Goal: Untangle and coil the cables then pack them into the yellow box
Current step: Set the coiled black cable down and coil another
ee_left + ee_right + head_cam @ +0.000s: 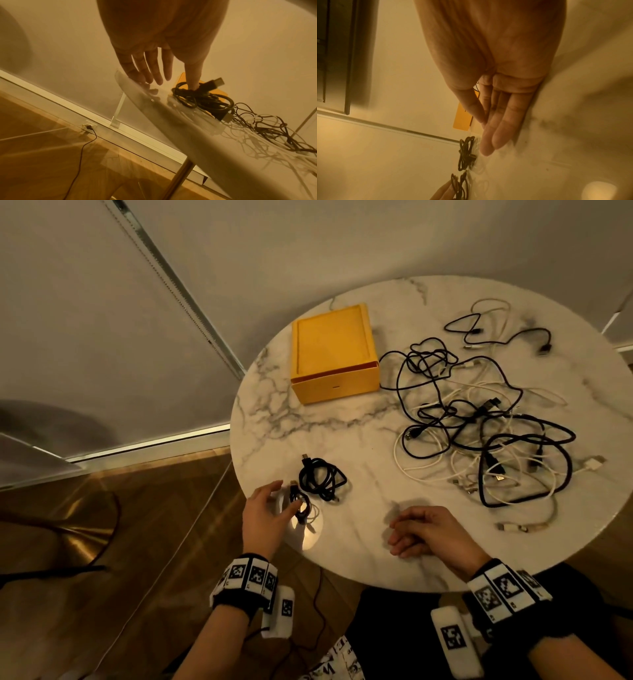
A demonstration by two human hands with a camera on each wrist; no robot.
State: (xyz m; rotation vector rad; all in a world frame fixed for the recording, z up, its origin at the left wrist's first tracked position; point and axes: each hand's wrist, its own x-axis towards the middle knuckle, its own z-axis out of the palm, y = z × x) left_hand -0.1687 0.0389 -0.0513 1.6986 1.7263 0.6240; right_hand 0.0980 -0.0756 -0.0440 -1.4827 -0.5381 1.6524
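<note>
A yellow box (pixel 332 354) stands closed at the back left of the round marble table (pixel 342 559). A big tangle of black and white cables (pixel 479 422) covers the right half. Two coiled black cables lie near the front left: a larger coil (pixel 320 479) and a smaller coil (pixel 299 503). My left hand (pixel 286 496) hovers at the table edge with straight, spread fingers, and its thumb tip rests on the smaller coil (pixel 188 97). My right hand (pixel 397 532) lies empty on the marble in front of me, fingers (pixel 496 135) straight.
A short white cable (pixel 520 527) lies near the right front edge, and a white plug (pixel 592 463) sits at the tangle's right. Beyond the left edge are a wooden floor, a metal table leg (pixel 178 180) and a floor cable (pixel 82 151).
</note>
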